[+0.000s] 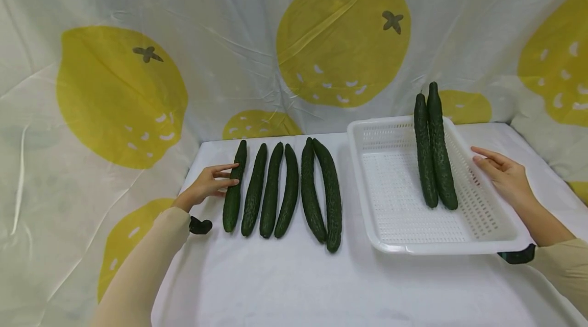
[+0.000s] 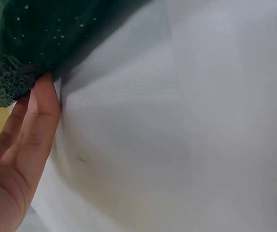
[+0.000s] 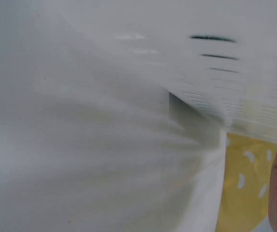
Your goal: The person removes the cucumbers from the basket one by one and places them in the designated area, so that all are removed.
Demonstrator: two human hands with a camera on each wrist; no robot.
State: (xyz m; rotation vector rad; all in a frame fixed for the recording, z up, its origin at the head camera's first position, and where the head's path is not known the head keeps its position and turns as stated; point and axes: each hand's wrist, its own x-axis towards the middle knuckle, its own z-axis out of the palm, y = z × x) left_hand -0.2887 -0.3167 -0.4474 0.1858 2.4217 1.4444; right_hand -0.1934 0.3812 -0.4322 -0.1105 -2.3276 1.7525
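Cucumber (image 1: 232, 200), long and dark green, at eight o'clock in the head view, flat on the white table (image 1: 285, 286). Pinched near its middle by the left hand (image 1: 204, 184), reaching in from nine o'clock, with fingertips on both sides. Seen big and bumpy at ten o'clock in the left wrist view.

Just to its three o'clock, five more cucumbers (image 1: 272, 192) in a row, with ends pointing close to twelve and six. Last two of these very near each other at both ends, with a thin gap in between.

White basket (image 1: 388, 184) full of little holes, between three and four o'clock. Inside, on its one o'clock side, two cucumbers (image 1: 439, 151) side by side, top ends sticking up past the far rim.

Right hand (image 1: 504, 180) at three o'clock, just beside the basket, fingers loose and almost straight. Cannot tell if touching the rim.

Black band (image 1: 200, 225) on one wrist, dark band (image 1: 519, 254) on the other, both too small for reading any letters. Behind, a pale cloth (image 1: 229, 72) printed with big yellow lemons (image 1: 344, 51), largest near twelve o'clock.
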